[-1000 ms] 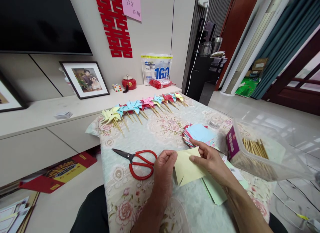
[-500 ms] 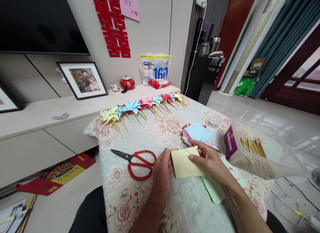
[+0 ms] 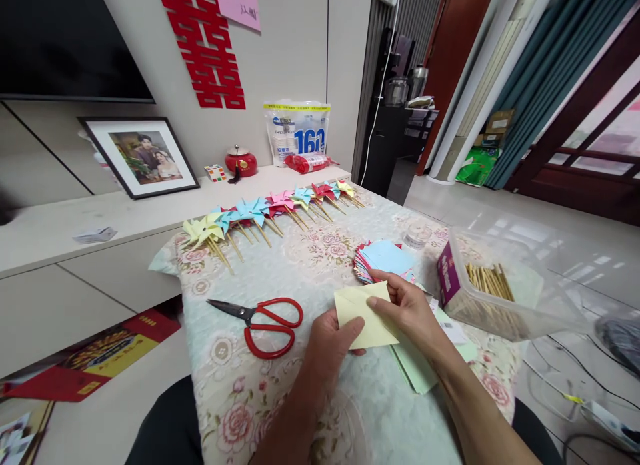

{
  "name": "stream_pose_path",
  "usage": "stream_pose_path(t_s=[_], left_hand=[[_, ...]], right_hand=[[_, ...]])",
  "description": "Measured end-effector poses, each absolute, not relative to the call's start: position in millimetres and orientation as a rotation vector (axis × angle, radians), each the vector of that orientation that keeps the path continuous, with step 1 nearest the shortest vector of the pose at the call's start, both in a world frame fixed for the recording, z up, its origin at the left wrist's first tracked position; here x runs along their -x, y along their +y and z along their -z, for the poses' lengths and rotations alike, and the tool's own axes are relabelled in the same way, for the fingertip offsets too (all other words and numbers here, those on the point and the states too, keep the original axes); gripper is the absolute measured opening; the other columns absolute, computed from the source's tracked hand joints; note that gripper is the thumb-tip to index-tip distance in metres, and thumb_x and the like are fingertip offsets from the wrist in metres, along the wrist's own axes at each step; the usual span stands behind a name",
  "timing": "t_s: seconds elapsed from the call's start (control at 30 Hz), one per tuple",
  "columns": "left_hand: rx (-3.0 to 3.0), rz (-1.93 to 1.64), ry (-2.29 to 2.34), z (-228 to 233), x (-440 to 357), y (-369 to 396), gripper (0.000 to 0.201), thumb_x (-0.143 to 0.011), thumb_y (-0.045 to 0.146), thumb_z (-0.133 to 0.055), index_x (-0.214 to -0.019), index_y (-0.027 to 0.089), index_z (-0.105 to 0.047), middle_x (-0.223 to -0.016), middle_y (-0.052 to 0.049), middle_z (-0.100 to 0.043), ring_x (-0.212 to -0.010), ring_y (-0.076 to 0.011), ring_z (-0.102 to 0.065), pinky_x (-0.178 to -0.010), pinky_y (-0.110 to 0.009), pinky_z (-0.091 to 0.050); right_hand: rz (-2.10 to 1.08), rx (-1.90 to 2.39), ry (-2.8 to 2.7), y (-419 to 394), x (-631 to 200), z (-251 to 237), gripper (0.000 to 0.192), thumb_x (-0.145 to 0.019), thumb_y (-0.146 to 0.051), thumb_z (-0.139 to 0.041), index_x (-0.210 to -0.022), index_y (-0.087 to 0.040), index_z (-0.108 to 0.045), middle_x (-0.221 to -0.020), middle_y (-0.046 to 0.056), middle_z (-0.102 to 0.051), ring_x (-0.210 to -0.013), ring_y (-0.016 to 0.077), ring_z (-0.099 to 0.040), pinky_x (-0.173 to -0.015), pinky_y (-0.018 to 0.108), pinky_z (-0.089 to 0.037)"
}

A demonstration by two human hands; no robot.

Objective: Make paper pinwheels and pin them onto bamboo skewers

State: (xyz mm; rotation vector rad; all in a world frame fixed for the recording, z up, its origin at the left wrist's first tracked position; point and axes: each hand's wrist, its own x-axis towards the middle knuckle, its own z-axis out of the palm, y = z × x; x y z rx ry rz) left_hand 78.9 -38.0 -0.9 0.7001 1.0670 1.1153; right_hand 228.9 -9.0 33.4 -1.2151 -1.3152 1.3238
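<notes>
A pale yellow paper square [image 3: 357, 310] is held just above the table between both hands. My left hand [image 3: 330, 345] pinches its lower left corner from below. My right hand [image 3: 405, 308] grips its right edge, thumb on top. Red-handled scissors [image 3: 263, 318] lie shut on the flowered tablecloth [image 3: 235, 398], left of my left hand. A stack of coloured paper squares [image 3: 383, 258], light blue on top, sits just beyond my right hand. Pale green sheets [image 3: 420, 372] lie under my right wrist.
A row of finished paper pinwheels [image 3: 260, 215] on wooden sticks lines the table's far edge. A clear plastic box [image 3: 505, 285] of wooden sticks stands at the right, a small round tub [image 3: 417, 235] beside the paper stack. A low cabinet [image 3: 75, 238] lies beyond.
The yellow paper went from hanging with cut flaps to a flat folded sheet held higher. My left hand slid from its left edge to underneath. The view shifted left.
</notes>
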Motion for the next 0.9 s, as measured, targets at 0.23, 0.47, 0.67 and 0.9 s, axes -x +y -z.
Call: stream_pose_path(t_s=[0.23,0.47,0.67,0.9], left_hand=[[-0.64,-1.113,1.133,1,-76,-34,0.039,-0.062,0.029,-0.078,-0.095,0.01,-0.074,-0.074,-0.008,-0.075,-0.062,-0.0199,-0.066,-0.042,-0.024,-0.048],[-0.606,-1.141,1.139,-5,-76,-37,0.034,-0.065,0.033,-0.081,-0.09,0.01,-0.074,-0.074,-0.008,-0.074,-0.063,-0.0183,-0.065,-0.045,-0.023,-0.049],[-0.515,-1.169,1.009,-12,-73,-38,0.029,-0.07,0.038,-0.074,-0.087,0.015,-0.071,-0.078,-0.007,-0.074,-0.07,-0.0203,-0.067,-0.05,-0.023,-0.048],[-0.415,-1.204,0.914,-17,-69,-37,0.048,-0.078,0.056,-0.062,-0.101,0.015,-0.068,-0.086,-0.01,-0.075,-0.078,-0.0245,-0.069,-0.056,-0.029,-0.052]], right_hand=[[-0.881,1.209,-1.635,-10,-227,-26,0.054,-0.08,-0.027,-0.069,-0.133,-0.02,-0.058,-0.114,0.008,-0.069,-0.093,0.0226,-0.064,-0.083,0.035,-0.05],[-0.667,1.054,-1.966,-15,-226,-34,0.056,-0.089,-0.023,-0.061,-0.144,-0.024,-0.047,-0.095,0.003,-0.071,-0.089,0.021,-0.065,-0.09,0.036,-0.047],[-0.603,0.917,-2.093,-14,-227,-35,0.06,-0.091,-0.036,-0.064,-0.147,-0.026,-0.042,-0.104,0.006,-0.072,-0.1,0.025,-0.063,-0.095,0.041,-0.042],[-0.643,0.867,-2.11,-15,-231,-38,0.056,-0.096,-0.048,-0.051,-0.147,-0.026,-0.044,-0.113,0.008,-0.071,-0.105,0.0279,-0.059,-0.095,0.044,-0.04]])
